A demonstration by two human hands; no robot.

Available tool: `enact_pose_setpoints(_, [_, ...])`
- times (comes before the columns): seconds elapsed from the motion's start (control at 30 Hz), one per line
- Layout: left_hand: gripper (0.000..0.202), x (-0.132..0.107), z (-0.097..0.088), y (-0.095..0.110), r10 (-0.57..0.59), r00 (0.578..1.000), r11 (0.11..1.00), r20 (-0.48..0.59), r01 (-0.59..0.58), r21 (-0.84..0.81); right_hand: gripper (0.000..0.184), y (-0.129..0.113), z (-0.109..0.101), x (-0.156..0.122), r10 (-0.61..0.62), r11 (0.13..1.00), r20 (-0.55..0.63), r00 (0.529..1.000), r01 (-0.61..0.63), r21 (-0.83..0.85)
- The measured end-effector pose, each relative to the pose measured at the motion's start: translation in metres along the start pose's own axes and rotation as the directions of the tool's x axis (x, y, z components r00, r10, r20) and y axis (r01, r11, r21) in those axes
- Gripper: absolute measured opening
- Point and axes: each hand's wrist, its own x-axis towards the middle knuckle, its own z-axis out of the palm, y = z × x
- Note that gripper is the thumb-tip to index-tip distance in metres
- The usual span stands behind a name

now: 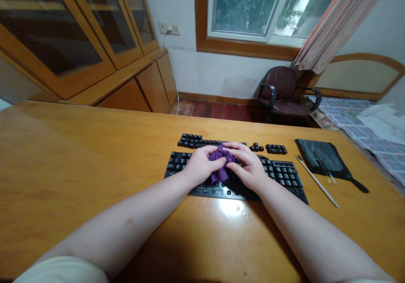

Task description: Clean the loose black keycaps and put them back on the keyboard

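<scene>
A black keyboard [281, 174] lies on the wooden desk [79, 160] in front of me. Both my hands rest over its middle, bunched around a purple cloth [219, 160]. My left hand [200, 164] has its fingers curled onto the cloth from the left. From the right, my right hand [248, 164] pinches the cloth's top with its fingers closed. The cloth hangs down between the hands onto the keys. The hands hide the keys under them.
To the right of the keyboard lie a thin pale stick [317, 181] and a black pouch [322, 158] with a dark handle sticking out. Beyond the desk stand a dark office chair [281, 91], wooden cabinets [95, 42] and a bed [373, 126].
</scene>
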Motion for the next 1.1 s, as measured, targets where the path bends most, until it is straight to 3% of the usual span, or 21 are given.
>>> enact_pose_setpoints(0.1, [0.017,0.001,0.003,-0.005,-0.045,0.999,0.988,0.03,0.049,-0.147,0.023,0.0,0.001,0.001,-0.038,0.998,-0.035,0.999,0.036,-0.047])
enact_pose_setpoints(0.23, [0.018,0.001,0.004,-0.005,-0.096,0.995,0.973,0.04,0.102,-0.206,0.006,-0.001,0.005,-0.001,-0.054,0.996,-0.207,0.977,0.038,-0.082])
enact_pose_setpoints(0.37, [0.022,-0.001,0.004,-0.001,-0.041,0.999,0.988,-0.014,0.038,-0.152,0.02,0.004,0.008,-0.005,0.031,1.0,-0.319,0.947,-0.029,0.009])
enact_pose_setpoints(0.47, [0.022,-0.003,0.002,0.002,0.094,0.991,0.995,-0.097,-0.093,0.022,0.013,0.011,0.011,-0.005,0.2,0.973,-0.282,0.938,-0.156,0.171])
enact_pose_setpoints(0.57, [0.02,-0.005,0.0,0.002,0.233,0.961,0.957,-0.152,-0.198,0.213,0.019,0.015,0.014,-0.005,0.358,0.899,-0.181,0.916,-0.286,0.332])
enact_pose_setpoints(0.73, [0.014,-0.003,-0.004,0.0,0.379,0.912,0.87,-0.159,-0.292,0.398,0.027,0.01,0.016,-0.003,0.463,0.803,-0.088,0.882,-0.376,0.463])
enact_pose_setpoints(0.9, [0.012,-0.002,-0.006,0.003,0.441,0.893,0.821,-0.087,-0.362,0.441,0.028,0.011,0.016,-0.004,0.501,0.752,-0.035,0.865,-0.415,0.512])
enact_pose_setpoints(1.1, [0.016,-0.004,-0.011,0.007,0.42,0.907,0.841,-0.026,-0.378,0.387,0.022,0.021,0.019,-0.009,0.545,0.712,-0.088,0.834,-0.405,0.574])
